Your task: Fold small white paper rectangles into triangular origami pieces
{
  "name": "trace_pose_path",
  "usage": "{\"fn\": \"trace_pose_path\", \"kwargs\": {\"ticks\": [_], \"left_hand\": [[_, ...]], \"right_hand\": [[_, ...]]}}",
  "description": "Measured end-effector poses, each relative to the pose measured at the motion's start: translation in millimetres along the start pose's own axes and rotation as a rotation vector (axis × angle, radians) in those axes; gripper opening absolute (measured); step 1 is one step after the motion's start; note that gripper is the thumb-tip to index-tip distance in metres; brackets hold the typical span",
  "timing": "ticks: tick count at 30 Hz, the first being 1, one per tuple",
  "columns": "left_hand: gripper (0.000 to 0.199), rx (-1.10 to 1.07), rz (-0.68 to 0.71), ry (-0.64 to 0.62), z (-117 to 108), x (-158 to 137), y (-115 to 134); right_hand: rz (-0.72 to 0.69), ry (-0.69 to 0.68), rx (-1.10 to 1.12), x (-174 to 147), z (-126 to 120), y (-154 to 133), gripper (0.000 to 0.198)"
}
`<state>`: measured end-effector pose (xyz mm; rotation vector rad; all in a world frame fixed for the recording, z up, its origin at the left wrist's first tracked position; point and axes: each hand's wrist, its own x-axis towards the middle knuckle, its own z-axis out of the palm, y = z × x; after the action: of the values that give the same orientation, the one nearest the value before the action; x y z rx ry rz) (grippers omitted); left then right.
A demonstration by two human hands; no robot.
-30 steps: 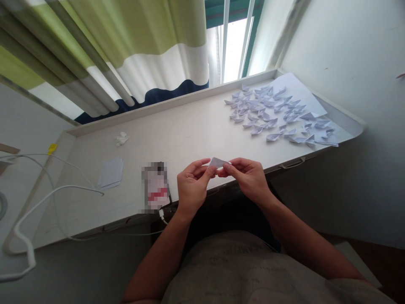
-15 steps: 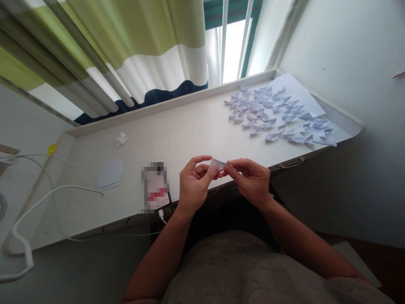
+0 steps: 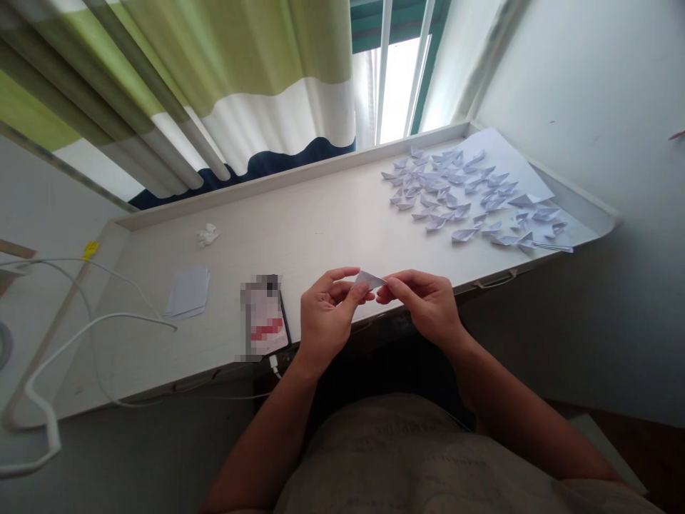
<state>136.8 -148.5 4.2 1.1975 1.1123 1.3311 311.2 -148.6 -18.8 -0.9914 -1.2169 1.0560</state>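
A small folded piece of white paper [image 3: 368, 279], roughly triangular, is held in the air just above the table's front edge. My left hand [image 3: 330, 310] pinches its left side between thumb and fingers. At its right corner, my right hand [image 3: 425, 300] grips the paper with thumb and forefinger. The fingertips cover part of the paper's lower edge. Many small folded paper boats [image 3: 444, 185] lie spread over the right part of the table, beyond my right hand.
The white table [image 3: 300, 228] has a raised back rim. Near my left hand lies a phone [image 3: 266, 318] with a charging cable [image 3: 274, 365]. Further left are a stack of white paper slips [image 3: 188, 291] and a crumpled tissue [image 3: 207, 235]. A large white sheet [image 3: 506, 160] lies under some boats.
My right thumb and forefinger have shifted slightly outward to the paper's right corner, so more of the paper shows. The camera view has moved a little.
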Motion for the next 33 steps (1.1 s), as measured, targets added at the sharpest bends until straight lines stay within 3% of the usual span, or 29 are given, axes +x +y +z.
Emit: {"fn": "trace_pose_path", "kwargs": {"ticks": [6,10,12,14,17,25,33], "left_hand": [[0.041,0.145,0.007,-0.079,-7,2,-6],[0.038,0.522,0.402,-0.036,-11,5,-9],[0.031,0.663,0.585,-0.097,-13,6,-7],[0.028,0.731,0.642,-0.204,-13,7,-4],[0.026,0.724,0.573,-0.251,-14,7,0],[0.027,0.469,0.304,-0.168,-6,8,10],[0.030,0.210,0.157,-0.217,-5,12,5]], "right_hand": [[-0.134,-0.052,-0.395,4,-6,-2,0.026],[-0.135,-0.047,-0.444,5,-6,-4,0.025],[-0.112,-0.025,-0.430,6,-6,-5,0.025],[-0.092,-0.015,-0.402,7,-7,-7,0.027],[-0.093,-0.029,-0.381,8,-11,-13,0.027],[-0.182,-0.165,-0.177,11,-17,-9,0.026],[-0.127,-0.189,-0.046,14,-21,2,0.022]]}}
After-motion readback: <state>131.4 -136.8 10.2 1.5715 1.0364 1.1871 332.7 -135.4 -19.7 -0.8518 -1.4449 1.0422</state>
